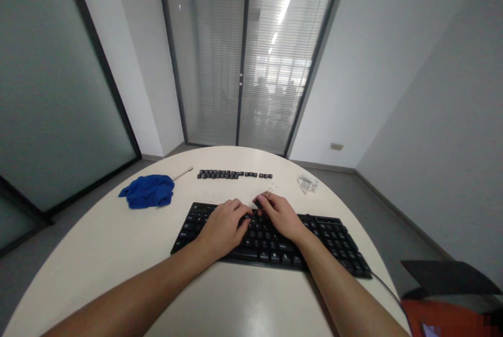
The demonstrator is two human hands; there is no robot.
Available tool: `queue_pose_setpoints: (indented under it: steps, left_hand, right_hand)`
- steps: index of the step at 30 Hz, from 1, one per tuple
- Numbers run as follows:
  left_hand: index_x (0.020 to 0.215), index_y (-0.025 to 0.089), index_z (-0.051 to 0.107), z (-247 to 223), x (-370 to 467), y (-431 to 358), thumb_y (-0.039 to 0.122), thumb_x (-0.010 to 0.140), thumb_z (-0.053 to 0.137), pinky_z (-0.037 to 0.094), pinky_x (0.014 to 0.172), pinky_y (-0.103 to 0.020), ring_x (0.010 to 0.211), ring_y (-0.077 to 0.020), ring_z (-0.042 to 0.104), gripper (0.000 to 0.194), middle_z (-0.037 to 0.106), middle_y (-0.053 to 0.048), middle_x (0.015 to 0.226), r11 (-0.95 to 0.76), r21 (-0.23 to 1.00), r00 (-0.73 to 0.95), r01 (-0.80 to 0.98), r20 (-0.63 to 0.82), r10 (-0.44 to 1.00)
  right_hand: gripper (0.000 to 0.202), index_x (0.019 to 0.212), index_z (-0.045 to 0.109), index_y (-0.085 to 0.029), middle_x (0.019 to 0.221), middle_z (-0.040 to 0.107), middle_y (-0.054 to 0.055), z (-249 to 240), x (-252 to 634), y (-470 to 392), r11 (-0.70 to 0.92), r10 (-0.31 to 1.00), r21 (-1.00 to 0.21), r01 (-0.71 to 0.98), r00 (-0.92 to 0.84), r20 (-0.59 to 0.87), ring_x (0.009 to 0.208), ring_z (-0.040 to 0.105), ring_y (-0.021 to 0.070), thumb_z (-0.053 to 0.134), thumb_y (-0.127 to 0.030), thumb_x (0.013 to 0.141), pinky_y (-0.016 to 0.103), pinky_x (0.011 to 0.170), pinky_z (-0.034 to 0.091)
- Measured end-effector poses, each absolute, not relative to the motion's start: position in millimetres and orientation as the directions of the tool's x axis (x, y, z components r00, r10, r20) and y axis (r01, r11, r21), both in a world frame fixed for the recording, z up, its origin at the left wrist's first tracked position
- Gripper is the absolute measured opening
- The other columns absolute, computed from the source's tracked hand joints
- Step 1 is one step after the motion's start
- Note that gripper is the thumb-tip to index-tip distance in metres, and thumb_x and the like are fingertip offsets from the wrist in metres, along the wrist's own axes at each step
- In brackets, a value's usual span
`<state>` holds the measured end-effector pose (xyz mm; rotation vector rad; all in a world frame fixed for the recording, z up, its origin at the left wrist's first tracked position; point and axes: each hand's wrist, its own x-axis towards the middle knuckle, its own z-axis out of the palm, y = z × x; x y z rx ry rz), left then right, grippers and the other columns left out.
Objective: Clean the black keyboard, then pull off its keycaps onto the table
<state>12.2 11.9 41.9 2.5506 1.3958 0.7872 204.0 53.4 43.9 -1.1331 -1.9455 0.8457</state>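
Note:
A black keyboard (251,253) lies on the pale round table. Over its upper left part rests my left hand (226,227), fingers curled, with thumb and forefinger pinched at a small dark piece too small to name. My right hand (280,215) is just to the right, above the keyboard's upper edge, and its thumb and fingers hold a black handle-like piece. A thin wire tool (272,187) sticks out beyond the right fingers; whether it is held is unclear. Behind the keyboard, loose black keycaps (218,174) stand in rows.
A crumpled blue cloth (149,191) lies at the left of the table (98,269), with a pale stick (183,173) beside it. Small clear packets (308,184) lie at the back right. A cable (387,287) runs off the right edge, near a red and black chair (444,313).

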Motion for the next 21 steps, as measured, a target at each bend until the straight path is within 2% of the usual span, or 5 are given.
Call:
queue_pose_setpoints:
  steps: [6, 11, 21]
  left_hand:
    - [0.095, 0.022, 0.060, 43.2, 12.3, 10.5, 0.021, 0.091, 0.049, 0.046, 0.084, -0.036, 0.092, -0.0215, 0.057, 0.012, 0.061, -0.004, 0.096, -0.571, 0.351, 0.441, 0.743, 0.385, 0.811]
    - [0.105, 0.021, 0.061, 42.1, 11.5, 11.7, 0.020, 0.092, 0.047, 0.047, 0.089, -0.036, 0.096, -0.0213, 0.058, 0.018, 0.062, -0.005, 0.101, -0.560, 0.404, 0.418, 0.723, 0.389, 0.821]
    - [0.098, 0.021, 0.063, 34.1, 7.7, 20.9, 0.021, 0.089, 0.055, 0.046, 0.091, -0.040, 0.098, -0.0228, 0.058, 0.013, 0.066, -0.004, 0.100, -0.470, 0.516, 0.273, 0.716, 0.413, 0.869]
  right_hand:
    - [0.044, 0.092, 0.064, -0.018, 0.067, 0.065, 0.001, 43.7, 204.3, 53.6, 0.393, 0.903, -0.807, 0.440, -0.351, 0.248, 0.065, 0.059, 0.0167, 0.039, -0.054, 0.096, 0.028, 0.069, 0.045]
    - [0.041, 0.091, 0.063, -0.019, 0.067, 0.065, 0.000, 42.5, 204.8, 54.7, 0.373, 0.918, -0.812, 0.449, -0.305, 0.253, 0.062, 0.058, 0.0161, 0.040, -0.052, 0.096, 0.028, 0.068, 0.045]
    - [0.040, 0.089, 0.062, -0.019, 0.066, 0.064, 0.000, 42.2, 205.4, 56.3, 0.368, 0.924, -0.806, 0.464, -0.280, 0.260, 0.061, 0.059, 0.0165, 0.039, -0.052, 0.097, 0.029, 0.067, 0.045]
